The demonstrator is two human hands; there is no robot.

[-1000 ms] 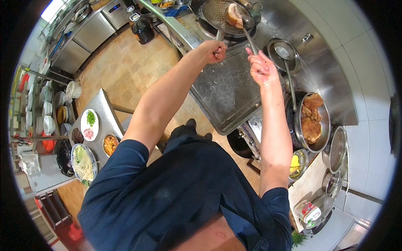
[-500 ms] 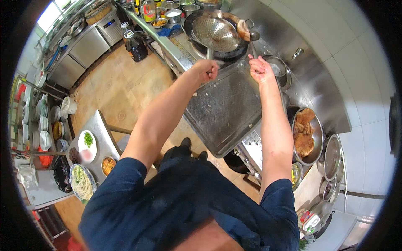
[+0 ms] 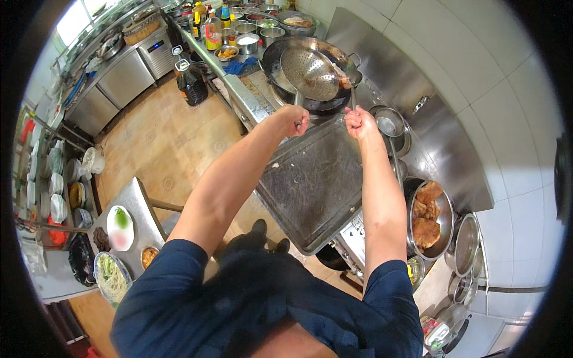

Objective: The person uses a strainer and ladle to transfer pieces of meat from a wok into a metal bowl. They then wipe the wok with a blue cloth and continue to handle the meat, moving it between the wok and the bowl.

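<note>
Skimmer (image 3: pixel 310 73) over a wok (image 3: pixel 274 56), its handle running back toward the person into the closed left hand (image 3: pixel 292 120), while the right hand (image 3: pixel 360 123) grips a ladle (image 3: pixel 354 78), bowl pointing away, beside meat (image 3: pixel 342 77).

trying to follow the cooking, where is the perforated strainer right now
In the head view, the perforated strainer is at upper centre, over the wok, held by the left hand, with the ladle just to its right.
</note>
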